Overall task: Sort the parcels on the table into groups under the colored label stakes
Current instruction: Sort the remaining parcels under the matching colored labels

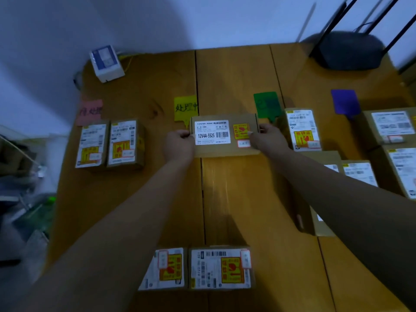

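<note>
Table: we're looking down at a wooden plank table (236, 75) that fills most of the frame, dim light, a bit blurry.
Held parcel: a flat brown cardboard box with a white barcode label reading 12V4A-5525 and a yellow-and-red sticker (225, 134), sitting dead centre of the frame, between the yellow and green stakes.
Left hand (179, 144): we've got it on the box's left edge, fingers curled around that side, gripping it.
Right hand (267, 137): same deal on the right edge, fingers wrapped on the box; whether the box is resting on the table or lifted, we can't tell.
Pink stake: a pink paper label with handwriting (90, 111), left of centre, with two small brown labelled boxes (110, 144) side by side just below it.
Yellow stake: a yellow label with black handwriting (185, 108), just up-left of the held box.
Green stake: a green label (267, 105), just up-right of the held box, with one labelled brown box (302, 129) to its right.
Purple stake: a purple label (345, 103) at the right, with more brown labelled parcels (391, 127) below it toward the right edge.
Unsorted: two labelled cardboard parcels (198, 269) at bottom centre, side by side.
Background: a small white-and-blue box (107, 63) upper left, a dark round stand base (350, 50) upper right.
</note>
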{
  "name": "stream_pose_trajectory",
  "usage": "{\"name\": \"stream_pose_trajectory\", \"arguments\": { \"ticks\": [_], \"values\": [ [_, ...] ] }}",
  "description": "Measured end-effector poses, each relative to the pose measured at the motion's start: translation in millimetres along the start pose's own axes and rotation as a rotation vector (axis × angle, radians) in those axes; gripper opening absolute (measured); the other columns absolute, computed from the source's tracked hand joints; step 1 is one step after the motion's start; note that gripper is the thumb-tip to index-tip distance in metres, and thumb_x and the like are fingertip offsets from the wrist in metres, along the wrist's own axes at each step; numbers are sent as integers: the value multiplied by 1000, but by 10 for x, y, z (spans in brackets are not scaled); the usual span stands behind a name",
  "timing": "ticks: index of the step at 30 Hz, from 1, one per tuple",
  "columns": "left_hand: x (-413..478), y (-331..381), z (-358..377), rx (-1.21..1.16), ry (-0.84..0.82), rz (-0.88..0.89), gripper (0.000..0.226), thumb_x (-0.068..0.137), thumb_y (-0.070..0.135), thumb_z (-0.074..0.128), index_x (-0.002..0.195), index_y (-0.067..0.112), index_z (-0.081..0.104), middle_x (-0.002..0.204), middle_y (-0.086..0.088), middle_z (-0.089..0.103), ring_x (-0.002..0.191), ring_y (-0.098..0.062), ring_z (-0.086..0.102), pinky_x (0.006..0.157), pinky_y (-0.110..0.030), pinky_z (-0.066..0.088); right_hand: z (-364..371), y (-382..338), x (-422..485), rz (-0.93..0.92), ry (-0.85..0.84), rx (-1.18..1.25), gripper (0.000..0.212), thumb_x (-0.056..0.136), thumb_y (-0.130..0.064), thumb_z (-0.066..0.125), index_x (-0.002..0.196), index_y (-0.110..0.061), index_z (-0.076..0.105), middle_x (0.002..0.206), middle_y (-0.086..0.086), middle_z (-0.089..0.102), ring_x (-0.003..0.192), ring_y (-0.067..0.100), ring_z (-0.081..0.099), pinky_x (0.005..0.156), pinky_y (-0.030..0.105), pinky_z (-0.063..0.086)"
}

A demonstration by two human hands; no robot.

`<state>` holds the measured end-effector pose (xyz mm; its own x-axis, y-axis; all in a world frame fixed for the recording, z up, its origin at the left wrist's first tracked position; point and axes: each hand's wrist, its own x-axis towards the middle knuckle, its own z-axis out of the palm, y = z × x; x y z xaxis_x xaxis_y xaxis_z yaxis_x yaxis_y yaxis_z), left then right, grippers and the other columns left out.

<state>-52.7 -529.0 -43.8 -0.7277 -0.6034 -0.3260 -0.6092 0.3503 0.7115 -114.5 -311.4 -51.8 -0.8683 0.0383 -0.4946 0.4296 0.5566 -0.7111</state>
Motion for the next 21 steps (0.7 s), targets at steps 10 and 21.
{"name": "stream_pose_trajectory", "arguments": {
  "ticks": [10,21],
  "values": [
    [-237,-151,-12,-182,42,32,45,94,19,70,138,18,60,116,6,66,109,-12,62,96,-33,54,37,78,-342,-71,106,69,66,97,-29,70,155,-22,41,153,6,51,140,25,49,106,40,46],
    [-1843,-373,-500,-72,-455,290,41,93,29,72,133,32,63,118,10,69,111,1,64,96,-27,55,136,393,-1542,-271,-203,112,53,97,-30,69,147,-24,53,140,-2,61,129,12,56,103,34,51]
  ]
}}
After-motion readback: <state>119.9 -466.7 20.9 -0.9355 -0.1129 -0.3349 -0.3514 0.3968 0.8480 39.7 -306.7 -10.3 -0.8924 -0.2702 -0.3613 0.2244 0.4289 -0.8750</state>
